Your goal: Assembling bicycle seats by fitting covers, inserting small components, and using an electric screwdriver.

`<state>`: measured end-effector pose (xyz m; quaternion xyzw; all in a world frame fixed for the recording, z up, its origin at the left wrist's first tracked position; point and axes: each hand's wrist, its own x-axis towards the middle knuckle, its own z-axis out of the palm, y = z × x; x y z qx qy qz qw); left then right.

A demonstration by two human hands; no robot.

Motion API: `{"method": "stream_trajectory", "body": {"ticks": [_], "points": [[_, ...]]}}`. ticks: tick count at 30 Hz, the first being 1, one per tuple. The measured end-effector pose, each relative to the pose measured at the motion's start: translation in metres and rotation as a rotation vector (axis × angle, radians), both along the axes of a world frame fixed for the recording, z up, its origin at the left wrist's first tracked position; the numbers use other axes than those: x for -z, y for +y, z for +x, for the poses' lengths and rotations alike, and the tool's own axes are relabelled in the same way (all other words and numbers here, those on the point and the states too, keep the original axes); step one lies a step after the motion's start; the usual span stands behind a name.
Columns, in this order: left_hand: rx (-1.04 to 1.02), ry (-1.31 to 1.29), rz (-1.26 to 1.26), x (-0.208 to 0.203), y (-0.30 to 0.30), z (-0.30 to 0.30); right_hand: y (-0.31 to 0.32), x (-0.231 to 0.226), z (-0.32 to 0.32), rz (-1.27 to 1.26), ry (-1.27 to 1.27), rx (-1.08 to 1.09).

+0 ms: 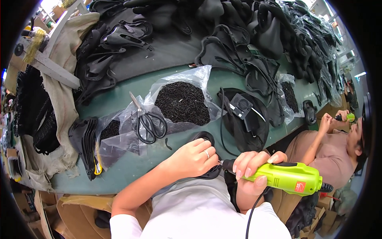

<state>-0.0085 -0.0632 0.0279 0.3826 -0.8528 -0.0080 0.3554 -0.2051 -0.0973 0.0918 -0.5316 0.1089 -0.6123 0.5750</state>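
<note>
Close to my body, my left hand point(193, 159), with a ring on one finger, curls over a black moulded part point(206, 136) that looks like a bicycle saddle base. Much of that part is hidden under the hand. My right hand point(251, 169) grips a bright green electric screwdriver point(292, 179), held sideways. Its tip points left and meets the part beside my left fingers. A cord hangs from my right hand's side. Beyond my left hand, an open clear bag holds a heap of small black screws point(181, 102). Black-handled scissors point(148, 124) lie on the bag's left edge.
Stacked black parts point(87, 137) and a yellow cutter point(98, 167) lie left on the green table point(127, 93). A small black power unit point(244, 109) sits on black fabric. Saddle-shaped pieces point(227, 51) crowd the far side. At right, a co-worker point(322, 151) holds another green screwdriver.
</note>
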Motion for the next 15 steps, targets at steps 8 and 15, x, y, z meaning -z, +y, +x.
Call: {"method": "stream_trajectory", "body": {"ticks": [8, 15], "points": [[-0.144, 0.327, 0.216, -0.020, -0.034, 0.032, 0.016, 0.020, -0.032, -0.031, 0.086, -0.022], [-0.796, -0.398, 0.389, 0.046, -0.059, 0.072, 0.021, 0.049, -0.041, -0.033, 0.136, -0.037]]}}
